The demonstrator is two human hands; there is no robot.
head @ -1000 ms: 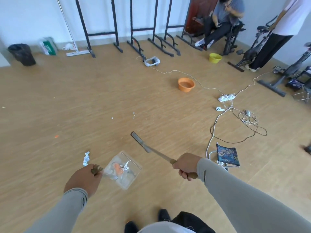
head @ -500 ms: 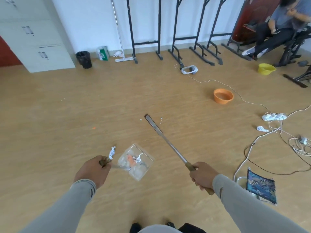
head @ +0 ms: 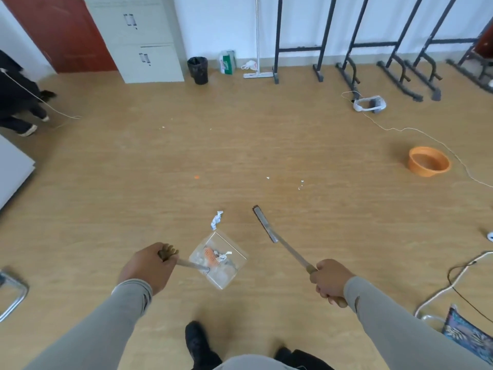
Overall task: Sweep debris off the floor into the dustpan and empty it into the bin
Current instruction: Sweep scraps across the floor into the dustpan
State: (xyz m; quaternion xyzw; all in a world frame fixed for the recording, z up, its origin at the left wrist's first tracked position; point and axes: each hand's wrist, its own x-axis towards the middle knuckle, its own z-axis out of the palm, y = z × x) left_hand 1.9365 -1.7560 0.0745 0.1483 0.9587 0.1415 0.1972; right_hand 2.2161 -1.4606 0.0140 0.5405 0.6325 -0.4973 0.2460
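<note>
A clear dustpan (head: 219,259) is held just above the floor (head: 160,169) by the left hand (head: 149,265), fingers clenched round the brown grip at the end of its thin metal handle; inside are seen an orange scrap, white crumpled paper bits & some pale stuff, poss. plastic film — too blurred to tell. One crumpled white paper (head: 216,219) lies on the floor just beyond the pan's far corner, not touching it. The broom (head: 269,229) is gripped at its handle end by the right hand (head: 330,281), fist closed round it; its narrow dark head is seen edge-on, near the paper, and whether it touches the floor can't be told. Small white specks (head: 301,184) & an orange speck (head: 197,177) are scattered further out. The black bin (head: 198,69), lined w/ a dark bag, stands well apart by the far wall beside a grey cabinet (head: 144,38); its contents are not visible. An orange bowl (head: 429,165) sits at right, nothing made out in it. A person at left edge is cut off, only dark legs shown. A patterned item at bottom right is partly cropped.
</note>
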